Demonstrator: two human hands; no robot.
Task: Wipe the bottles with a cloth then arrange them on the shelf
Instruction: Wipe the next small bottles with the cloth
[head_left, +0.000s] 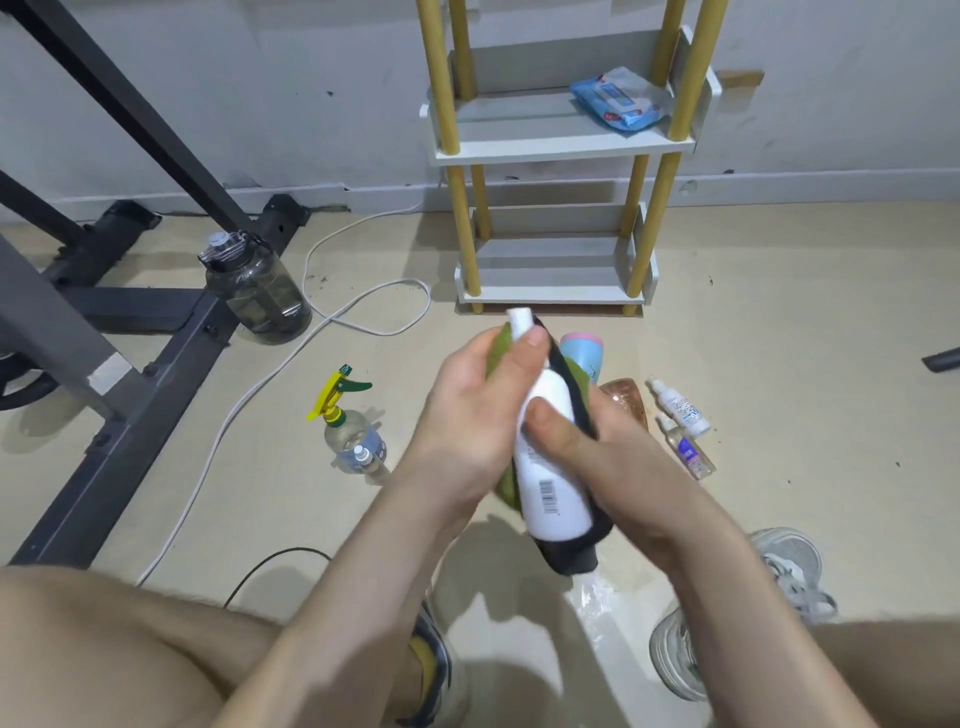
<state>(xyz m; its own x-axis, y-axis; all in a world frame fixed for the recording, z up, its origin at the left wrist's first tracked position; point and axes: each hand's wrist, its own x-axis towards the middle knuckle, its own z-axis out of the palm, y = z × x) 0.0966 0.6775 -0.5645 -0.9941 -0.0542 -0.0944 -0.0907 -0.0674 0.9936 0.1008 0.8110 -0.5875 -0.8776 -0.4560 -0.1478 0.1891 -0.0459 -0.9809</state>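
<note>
**Desk:** What sits at the centre?

**Photographer:** A white plastic bottle (550, 483) with a barcode label. It is capped and held tilted above the floor, cap end toward the white two-tier shelf with yellow posts (561, 148). The bottle is opaque, so its contents cannot be told. A green-and-black cloth (574, 553) wraps behind and beneath it.

**Desk:** What do the other containers hold?

**Photographer:** The shelf's upper tier carries a blue packet of wipes (618, 98). On the floor to the left is a clear spray bottle with a yellow-and-green trigger (348, 421); its fill is hard to judge. Farther left, a dark tinted water jug (260, 291) stands beside a grey metal frame (156, 353). Right of the hands are a pink-and-blue cup (584, 353), partly hidden, and an amber translucent bottle (626, 400). Two small clear spray bottles (680, 410) lie side by side next to those.

**Desk:** And the hands?

**Photographer:** The left hand (467, 415) grips the bottle near its neck, thumb pressed just below the cap and fingers curled behind against the cloth. The right hand (623, 467) cradles the bottle's body through the cloth, with the thumb flat on its front and the fingers curled underneath.
</note>
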